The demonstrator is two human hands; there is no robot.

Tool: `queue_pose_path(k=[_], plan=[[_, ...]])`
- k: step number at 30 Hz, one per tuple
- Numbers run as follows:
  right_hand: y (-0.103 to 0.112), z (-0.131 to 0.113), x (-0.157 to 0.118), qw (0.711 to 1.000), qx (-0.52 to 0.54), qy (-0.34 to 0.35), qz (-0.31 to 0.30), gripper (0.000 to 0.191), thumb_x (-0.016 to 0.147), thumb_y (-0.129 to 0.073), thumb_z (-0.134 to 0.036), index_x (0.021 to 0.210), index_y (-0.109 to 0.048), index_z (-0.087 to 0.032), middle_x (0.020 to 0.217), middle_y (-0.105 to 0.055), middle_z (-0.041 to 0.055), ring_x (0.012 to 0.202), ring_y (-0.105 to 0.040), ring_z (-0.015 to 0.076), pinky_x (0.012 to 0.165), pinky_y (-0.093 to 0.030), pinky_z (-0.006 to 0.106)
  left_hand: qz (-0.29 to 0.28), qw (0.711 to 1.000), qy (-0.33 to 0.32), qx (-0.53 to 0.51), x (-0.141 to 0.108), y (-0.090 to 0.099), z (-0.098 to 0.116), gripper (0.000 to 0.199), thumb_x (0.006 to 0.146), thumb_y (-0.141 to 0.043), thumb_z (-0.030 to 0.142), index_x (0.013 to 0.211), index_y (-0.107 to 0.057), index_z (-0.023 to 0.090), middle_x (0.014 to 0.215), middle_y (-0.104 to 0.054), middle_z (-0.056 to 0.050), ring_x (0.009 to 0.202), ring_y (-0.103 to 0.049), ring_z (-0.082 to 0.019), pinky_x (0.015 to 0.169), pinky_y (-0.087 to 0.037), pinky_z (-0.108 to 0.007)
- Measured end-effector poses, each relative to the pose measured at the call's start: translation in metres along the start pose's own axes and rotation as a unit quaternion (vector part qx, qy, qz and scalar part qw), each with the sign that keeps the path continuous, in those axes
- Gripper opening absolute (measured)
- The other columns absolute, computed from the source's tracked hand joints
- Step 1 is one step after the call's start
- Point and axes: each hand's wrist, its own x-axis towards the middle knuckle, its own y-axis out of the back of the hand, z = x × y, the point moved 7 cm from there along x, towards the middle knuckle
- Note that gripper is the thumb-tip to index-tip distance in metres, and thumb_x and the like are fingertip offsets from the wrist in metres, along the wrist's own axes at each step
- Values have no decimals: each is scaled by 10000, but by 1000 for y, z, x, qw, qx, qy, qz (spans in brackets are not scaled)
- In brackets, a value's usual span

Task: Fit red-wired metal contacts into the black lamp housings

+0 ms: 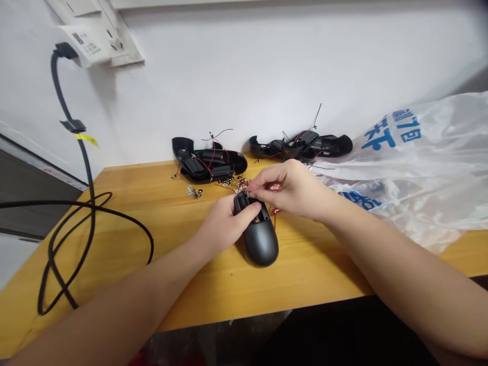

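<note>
Large blue print stands on the white plastic bag; a 7 reads clearly there, between characters too creased to make out surely. Lower blue print on the bag is folded beyond sure reading. The white adapter bears dark printing, too small to read.

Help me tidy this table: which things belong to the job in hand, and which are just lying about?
In the job:
black casing, gripped by the left hand
right hand, at its far end
probably: wired black shells, loose metal parts

Apparently lying about:
plastic bag
black cable
</note>
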Motion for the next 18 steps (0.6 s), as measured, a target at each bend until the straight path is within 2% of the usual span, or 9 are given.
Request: queue_pose_path(k=[7,13,18], plan=[[-5,0,3,999,1,51,-14,134,883,-691,-135,916,-820,-123,888,-781,51,796,-720,146,711,-541,250,-15,1000,-20,0,-2,-3,3,256,931,-637,397,899,-694,150,878,-707,-29,819,-606,-173,730,-454,-290],[-6,-4,1,997,-24,78,-11,167,931,-670,-187,876,-822,-148,829,-739,60,741,-665,134,667,-499,255,-31,999,-40,-14,-1,-3,6,221,934,-623,350,845,-645,150,811,-651,1,720,-531,-129,666,-410,-270],[-3,-6,-1,995,-8,103,-9,155,937,-675,-183,953,-827,-157,892,-754,66,803,-689,140,730,-525,268,-25,999,-34,-20,0,-2,6,263,928,-611,353,747,-566,168,717,-556,24,662,-469,-116,610,-360,-269]])
